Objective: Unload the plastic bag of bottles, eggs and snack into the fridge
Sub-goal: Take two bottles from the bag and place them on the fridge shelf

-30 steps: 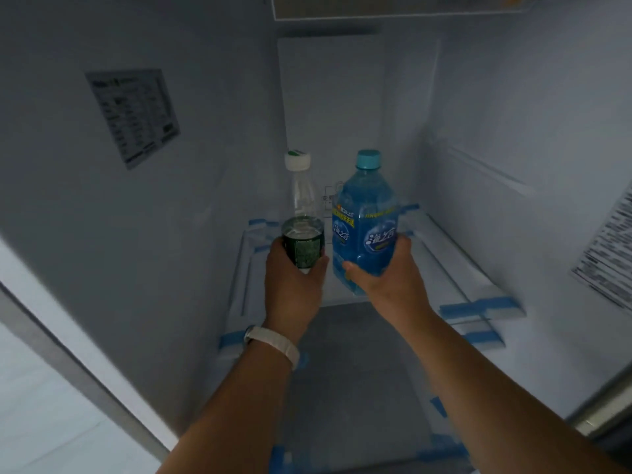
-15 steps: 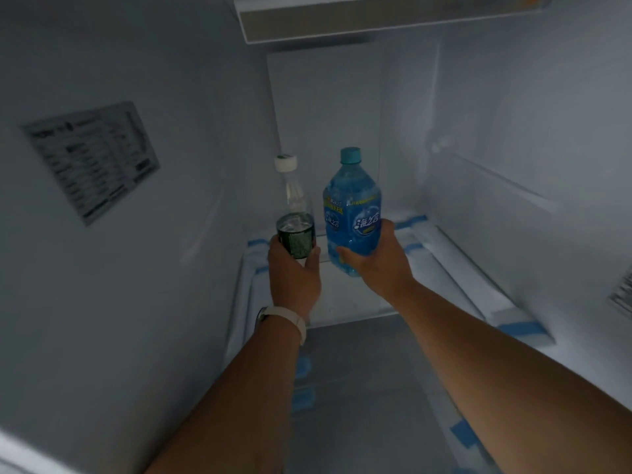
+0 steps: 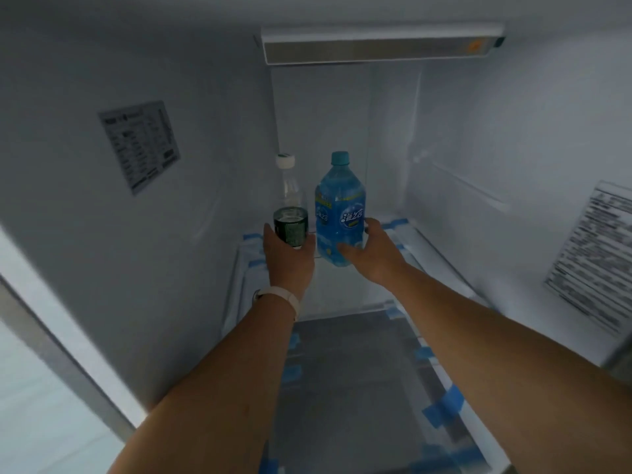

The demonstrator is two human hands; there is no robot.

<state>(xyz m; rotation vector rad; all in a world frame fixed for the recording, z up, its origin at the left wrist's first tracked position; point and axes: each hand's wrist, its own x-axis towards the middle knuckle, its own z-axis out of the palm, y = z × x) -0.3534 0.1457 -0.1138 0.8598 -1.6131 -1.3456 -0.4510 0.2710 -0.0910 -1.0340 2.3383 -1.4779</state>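
Left grip [image 3: 289, 260] curled round green-label bottle [image 3: 290, 217], right grip [image 3: 376, 251] wrapped round blue bottle [image 3: 340, 213]. Both upright, side by side over fridge shelf [image 3: 342, 297] back-left corner, likely saving room for eggs, snack.

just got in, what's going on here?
A person has both arms inside an open fridge. The left hand grips a clear bottle with a green label and a white cap. The right hand grips a larger blue bottle. Both bottles are upright, side by side, near the back. The hands hide whether they already rest on the fridge floor. No eggs or snack are in view.
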